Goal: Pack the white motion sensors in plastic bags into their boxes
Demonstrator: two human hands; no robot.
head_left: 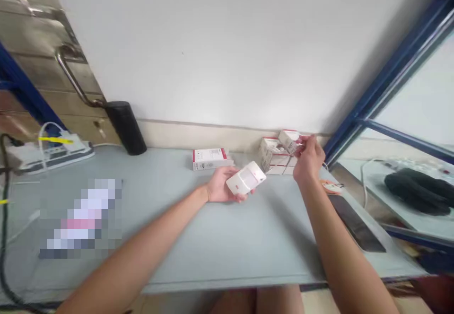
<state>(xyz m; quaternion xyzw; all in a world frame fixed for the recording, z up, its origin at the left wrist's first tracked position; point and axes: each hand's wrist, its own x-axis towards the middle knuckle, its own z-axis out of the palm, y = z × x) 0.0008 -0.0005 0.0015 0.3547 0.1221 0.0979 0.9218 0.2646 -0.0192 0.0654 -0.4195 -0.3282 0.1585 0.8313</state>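
While cradling a white motion sensor (247,178) in the L hand (224,185), hovering w/ the R hand (309,157) by the stacked cartons (272,157) at the R rear of the desk (220,248). Judging progress from this view only: prob. partway, w/ the sensor out in hand & not yet set down. Not seeing enough inside the cartons to tell qty left. Holding the sensor above the desk, in front of the gap btwn the small red-and-white box (210,159) & the stack, windowed face tilted up. Extending the L forearm fwd & inward, palm roughly up, wrapping L fingers around the sensor's edges. Bending the R wrist, forearm slanting in from lower R, curling R fingers nearly together; maybe pinching something thin, but too blurred to tell what, or whether touching the cartons.
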